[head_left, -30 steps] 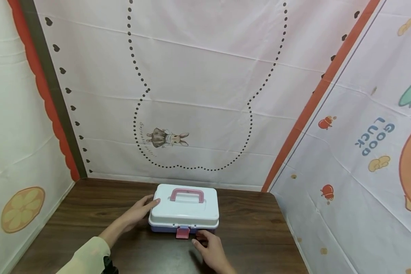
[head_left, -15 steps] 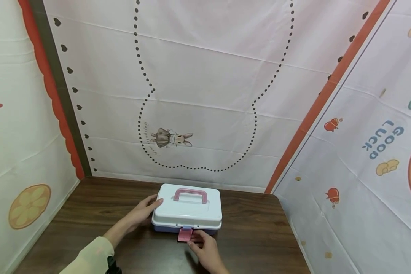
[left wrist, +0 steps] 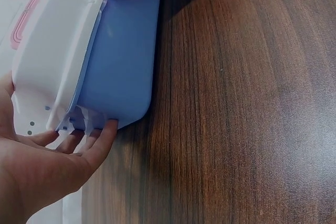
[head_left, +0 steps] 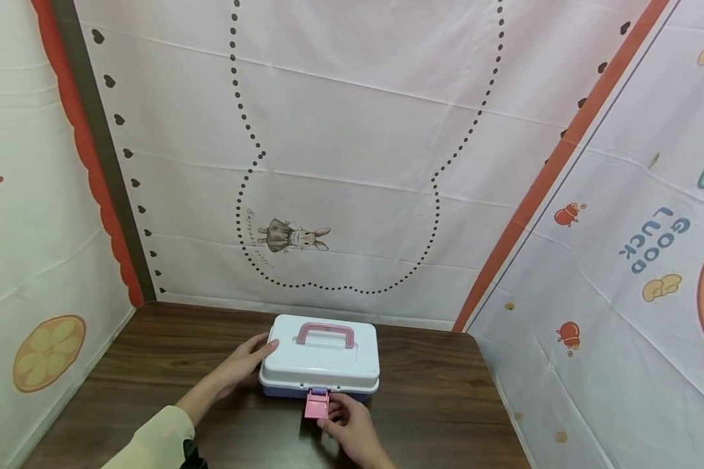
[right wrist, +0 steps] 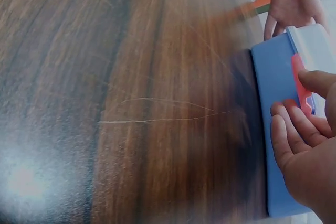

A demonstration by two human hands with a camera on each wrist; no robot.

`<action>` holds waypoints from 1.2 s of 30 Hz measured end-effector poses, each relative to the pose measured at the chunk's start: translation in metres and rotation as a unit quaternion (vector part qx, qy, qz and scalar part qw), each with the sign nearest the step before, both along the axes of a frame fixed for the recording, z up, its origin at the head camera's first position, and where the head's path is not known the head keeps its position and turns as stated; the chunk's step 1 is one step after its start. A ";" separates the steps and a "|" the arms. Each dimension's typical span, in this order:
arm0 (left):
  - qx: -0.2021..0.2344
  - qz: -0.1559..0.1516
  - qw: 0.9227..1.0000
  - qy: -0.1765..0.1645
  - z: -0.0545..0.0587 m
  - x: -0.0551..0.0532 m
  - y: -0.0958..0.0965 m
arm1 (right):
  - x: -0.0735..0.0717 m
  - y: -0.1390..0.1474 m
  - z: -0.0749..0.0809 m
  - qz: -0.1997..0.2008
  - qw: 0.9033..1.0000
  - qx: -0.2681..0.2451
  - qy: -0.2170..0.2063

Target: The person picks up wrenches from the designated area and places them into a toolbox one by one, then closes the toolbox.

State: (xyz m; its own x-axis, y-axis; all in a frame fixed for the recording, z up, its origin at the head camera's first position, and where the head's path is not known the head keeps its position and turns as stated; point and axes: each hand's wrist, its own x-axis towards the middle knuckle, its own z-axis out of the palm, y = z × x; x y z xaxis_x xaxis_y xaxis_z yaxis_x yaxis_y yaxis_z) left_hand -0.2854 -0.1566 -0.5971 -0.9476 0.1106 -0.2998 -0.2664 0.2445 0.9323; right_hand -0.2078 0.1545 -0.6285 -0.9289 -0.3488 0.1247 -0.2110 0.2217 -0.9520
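Observation:
A plastic carry case with a white lid (head_left: 305, 365), a blue-purple base (left wrist: 123, 51) and a pink handle (head_left: 322, 327) sits closed-lidded on the table. My left hand (head_left: 243, 365) rests against its left end, thumb over the lid's edge; the left wrist view shows fingertips (left wrist: 110, 125) touching the end wall. At the front, a pink latch (head_left: 317, 405) sticks outward from the case. My right hand (head_left: 354, 426) pinches that latch, its thumb (right wrist: 317, 81) on the latch and the other fingers bent close to the base.
The dark wood table (head_left: 440, 404) carries the case near its back edge. A printed cloth (head_left: 352, 150) hangs right behind it, and more patterned cloth (head_left: 592, 273) stands along the right side. Thin scratch lines (right wrist: 157, 120) mark the tabletop.
My right hand has moved left, from beside the latch onto it. The latch now tilts further outward. My left hand keeps its place on the case, and the head view has shifted slightly.

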 end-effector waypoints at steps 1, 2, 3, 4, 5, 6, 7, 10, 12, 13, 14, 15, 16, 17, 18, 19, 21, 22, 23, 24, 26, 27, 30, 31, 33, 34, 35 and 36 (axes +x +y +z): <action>0.000 0.000 1.000 0.000 0.000 0.000 0.000 | -0.001 0.000 0.001 0.000 1.000 -0.007 -0.005; -0.001 0.000 1.000 -0.001 0.000 -0.001 0.000 | -0.001 0.000 0.002 -0.001 1.000 -0.012 -0.014; 0.000 0.000 1.000 -0.001 0.000 -0.001 0.000 | -0.002 -0.001 0.003 -0.002 1.000 -0.016 -0.023; 0.001 0.000 1.000 -0.002 0.000 -0.001 0.000 | -0.002 -0.001 0.003 -0.001 0.999 -0.022 -0.033; 0.000 -0.001 1.000 -0.001 0.000 -0.001 0.000 | -0.003 -0.001 0.004 -0.004 0.999 -0.028 -0.046; -0.001 -0.001 1.000 -0.001 0.000 -0.001 0.000 | -0.004 -0.002 0.006 -0.007 0.997 -0.034 -0.062; -0.001 -0.001 1.000 0.000 0.000 -0.001 0.000 | -0.004 -0.002 0.007 -0.009 0.996 -0.042 -0.077; -0.001 -0.004 1.000 0.004 0.002 0.000 0.000 | -0.005 -0.004 0.010 -0.018 0.991 -0.062 -0.117; -0.003 -0.007 1.000 0.008 0.003 0.000 0.001 | -0.006 -0.007 0.013 -0.026 0.988 -0.071 -0.136; -0.003 -0.007 1.000 0.009 0.003 0.000 0.001 | -0.006 -0.008 0.014 -0.031 0.986 -0.074 -0.143; -0.004 -0.007 1.000 0.010 0.003 0.000 0.001 | -0.006 -0.009 0.015 -0.036 0.985 -0.077 -0.152; -0.005 -0.007 1.000 0.010 0.004 0.001 0.001 | -0.006 -0.010 0.016 -0.042 0.983 -0.080 -0.159; -0.004 -0.005 1.000 0.009 0.003 0.001 0.000 | -0.006 -0.011 0.017 -0.048 0.982 -0.078 -0.164; -0.004 -0.006 1.000 0.009 0.003 0.001 0.000 | -0.006 -0.012 0.018 -0.055 0.982 -0.075 -0.167; -0.004 -0.006 1.000 0.009 0.003 0.001 0.000 | -0.005 -0.013 0.020 -0.062 0.981 -0.072 -0.170; -0.002 -0.003 1.000 0.008 0.002 0.001 -0.001 | -0.005 -0.014 0.021 -0.069 0.980 -0.069 -0.173; -0.001 -0.004 1.000 0.008 0.002 0.001 -0.001 | -0.005 -0.017 0.024 -0.087 0.979 -0.061 -0.177; -0.002 -0.004 1.000 0.009 0.001 0.001 -0.001 | -0.004 -0.018 0.025 -0.096 0.977 -0.058 -0.179; -0.002 -0.003 1.000 0.009 0.001 0.001 -0.001 | -0.004 -0.019 0.027 -0.105 0.976 -0.057 -0.182; -0.003 -0.002 1.000 0.008 0.001 0.001 -0.001 | -0.004 -0.020 0.028 -0.113 0.975 -0.056 -0.185; -0.003 -0.002 1.000 0.006 0.000 0.001 0.000 | -0.003 -0.022 0.029 -0.128 0.972 -0.050 -0.190; -0.004 -0.002 1.000 0.007 -0.001 0.001 0.000 | -0.003 -0.023 0.030 -0.133 0.971 -0.048 -0.192; -0.002 -0.001 1.000 0.009 -0.002 0.002 0.000 | -0.003 -0.024 0.030 -0.147 0.970 -0.032 -0.189; -0.001 -0.002 1.000 0.011 -0.002 0.002 0.000 | -0.003 -0.025 0.029 -0.150 0.970 -0.027 -0.187; -0.001 -0.001 1.000 0.015 -0.002 0.002 0.000 | -0.003 -0.026 0.028 -0.154 0.971 -0.017 -0.183; 0.000 -0.001 1.000 0.015 -0.002 0.002 0.000 | -0.004 -0.026 0.027 -0.156 0.971 -0.012 -0.182; 0.000 -0.001 1.000 0.016 -0.002 0.002 0.000 | -0.004 -0.026 0.026 -0.158 0.971 -0.008 -0.181; 0.000 -0.001 1.000 0.016 -0.001 0.002 0.000 | -0.004 -0.026 0.025 -0.159 0.970 -0.006 -0.182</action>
State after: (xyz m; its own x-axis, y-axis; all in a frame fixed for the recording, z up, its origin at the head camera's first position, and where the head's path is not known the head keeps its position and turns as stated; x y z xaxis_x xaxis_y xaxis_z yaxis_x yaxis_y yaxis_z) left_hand -0.2833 -0.1561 -0.5984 -0.9563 0.1129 -0.2696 -0.2360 0.2459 0.9401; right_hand -0.2117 0.1285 -0.6035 -0.9728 -0.0386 -0.2285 0.2158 0.2085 -0.9539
